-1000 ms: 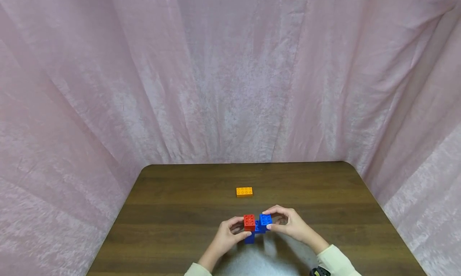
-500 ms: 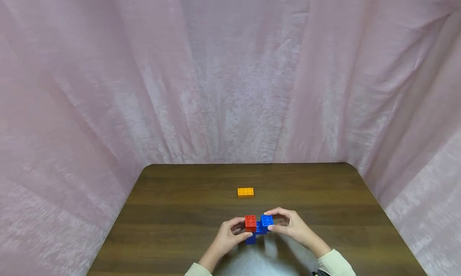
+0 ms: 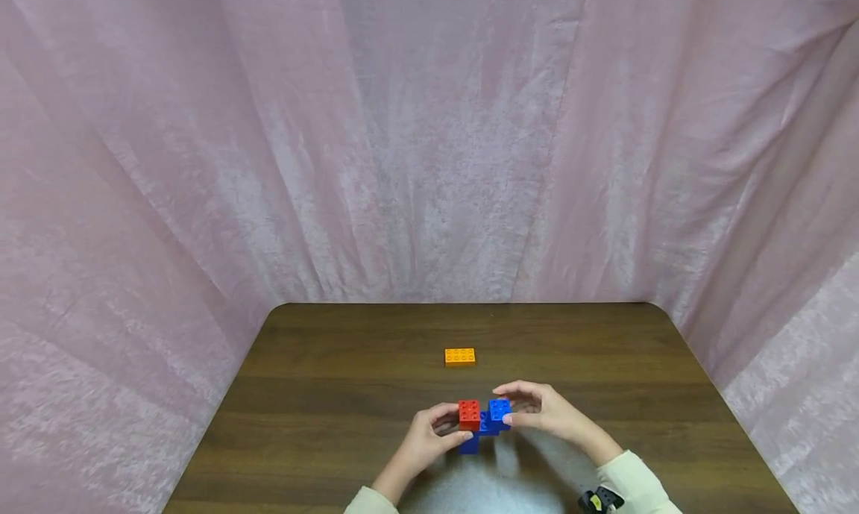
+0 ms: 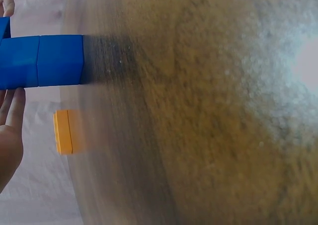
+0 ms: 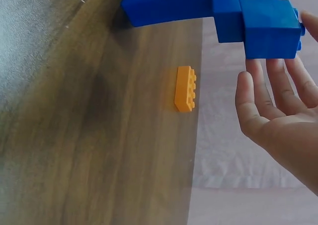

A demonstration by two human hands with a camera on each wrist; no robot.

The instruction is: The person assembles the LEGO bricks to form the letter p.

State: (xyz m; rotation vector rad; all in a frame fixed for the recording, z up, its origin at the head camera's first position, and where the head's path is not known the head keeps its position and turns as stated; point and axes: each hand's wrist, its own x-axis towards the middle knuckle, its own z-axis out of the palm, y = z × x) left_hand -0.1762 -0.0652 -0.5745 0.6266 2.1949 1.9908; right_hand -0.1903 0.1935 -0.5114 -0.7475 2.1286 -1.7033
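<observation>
A stack of toy building bricks stands on the table. Its base is a blue column, and a blue crosspiece juts rightward from the column. On top at the left sits a red brick, at the right a blue brick. With thumb and fingers my left hand grips the stack around the red brick. My right hand lies loosely about the right blue brick: the thumb is at its near corner, while the index fingertip stands off its far side. In the right wrist view the other fingertips are partly hidden behind it.
A flat orange brick lies on the wooden table, beyond the stack. Pink curtains hang behind and at both sides of the table. A bright glare shows on the tabletop at the near edge.
My right index finger has lifted away from the blue brick's far edge, and the right hand's pinch has loosened. The left hand keeps its grip; the stack has barely shifted in view.
</observation>
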